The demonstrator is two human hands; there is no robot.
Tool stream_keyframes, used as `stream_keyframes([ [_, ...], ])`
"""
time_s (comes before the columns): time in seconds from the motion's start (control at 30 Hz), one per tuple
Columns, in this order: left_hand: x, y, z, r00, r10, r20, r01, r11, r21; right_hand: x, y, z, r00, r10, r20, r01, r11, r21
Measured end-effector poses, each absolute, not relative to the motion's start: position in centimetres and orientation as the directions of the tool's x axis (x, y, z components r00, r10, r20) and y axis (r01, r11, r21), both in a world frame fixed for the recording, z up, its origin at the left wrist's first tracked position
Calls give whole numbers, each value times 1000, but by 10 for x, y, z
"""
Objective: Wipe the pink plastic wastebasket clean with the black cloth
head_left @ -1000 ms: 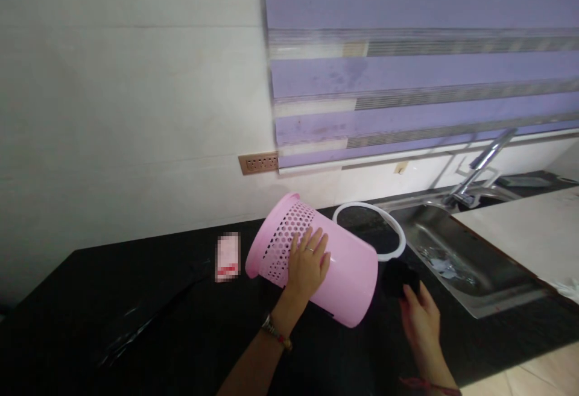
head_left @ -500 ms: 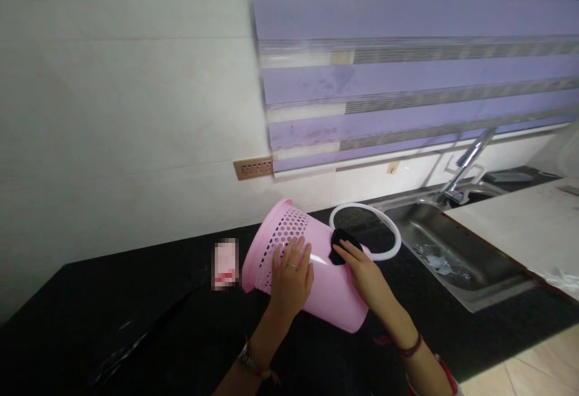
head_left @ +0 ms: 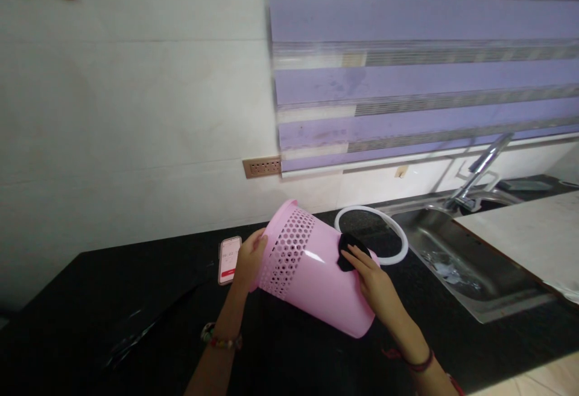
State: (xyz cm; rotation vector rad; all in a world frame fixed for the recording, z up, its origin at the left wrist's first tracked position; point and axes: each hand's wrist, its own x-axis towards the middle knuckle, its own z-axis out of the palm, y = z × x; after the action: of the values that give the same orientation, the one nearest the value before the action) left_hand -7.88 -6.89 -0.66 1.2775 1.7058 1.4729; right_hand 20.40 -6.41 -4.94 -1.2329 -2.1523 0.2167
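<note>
A pink plastic wastebasket (head_left: 323, 281) lies tilted on its side on the dark countertop, its holed band and open rim toward the left. My left hand (head_left: 248, 257) is closed round that rim, with the fingertips partly hidden behind it. Against the upper side near the base, my right hand (head_left: 371, 278) presses a black cloth (head_left: 348, 251), fingers laid over it. Just behind the basket rests a white ring (head_left: 400, 230), partly covered by the basket's base.
A phone (head_left: 230, 260) lies left of the basket by the wall. A black plastic bag (head_left: 136, 336) is at front left. The steel sink (head_left: 482, 311) with its faucet (head_left: 482, 167) and a pale board (head_left: 520, 221) stand on the right. A socket panel (head_left: 262, 167) is on the wall.
My left hand has moved left from the basket's holed side to its rim and now grips it. The right hand stays on the black cloth. The view has shifted slightly left.
</note>
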Motion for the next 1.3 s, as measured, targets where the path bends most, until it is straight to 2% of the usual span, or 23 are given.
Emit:
stream_keyframes([
  [0.1, -74, -75, 9, -375, 873, 313, 417, -143, 898, 207, -68, -43, -341, 833, 435, 682, 538, -496],
  [0.17, -67, -83, 20, -303, 834, 461, 564, -232, 792, 209, -71, -40, -324, 839, 438, 639, 535, -552],
  [0.2, -62, -88, 25, -224, 814, 536, 639, -293, 712, 211, -73, -40, -302, 844, 443, 615, 528, -586],
  [0.27, -50, -100, 30, 38, 782, 623, 732, -446, 515, 214, -75, -45, -217, 869, 445, 565, 484, -668],
  [0.37, -29, -117, 26, 343, 691, 637, 765, -599, 237, 224, -76, -67, 30, 927, 375, 475, 317, -821],
  [0.43, -20, -125, 18, 422, 661, 621, 759, -632, 156, 234, -78, -85, 218, 933, 288, 375, 192, -907],
  [0.57, -18, -136, 9, 476, 646, 597, 748, -654, 112, 255, -82, -105, 418, 892, 169, 212, 86, -974],
  [0.8, -33, -145, 30, 550, 723, 418, 724, -662, 193, 251, -77, -68, 439, 873, 212, 224, 122, -967],
  [0.9, -53, -139, 40, 517, 719, 464, 751, -642, 158, 244, -73, -50, 407, 869, 281, 265, 182, -947],
  [1.03, -66, -133, 43, 307, 720, 623, 845, -507, 169, 247, -65, -50, 360, 858, 366, 367, 231, -901],
  [1.1, -56, -135, 38, 355, 702, 617, 831, -540, 137, 253, -55, -62, 336, 868, 365, 450, 192, -872],
  [1.2, -30, -137, 24, 543, 666, 511, 750, -659, 61, 262, -37, -86, 279, 906, 320, 567, 113, -816],
  [1.3, -15, -133, 13, 537, 651, 537, 757, -652, 33, 265, -24, -103, 239, 925, 296, 594, 102, -798],
])
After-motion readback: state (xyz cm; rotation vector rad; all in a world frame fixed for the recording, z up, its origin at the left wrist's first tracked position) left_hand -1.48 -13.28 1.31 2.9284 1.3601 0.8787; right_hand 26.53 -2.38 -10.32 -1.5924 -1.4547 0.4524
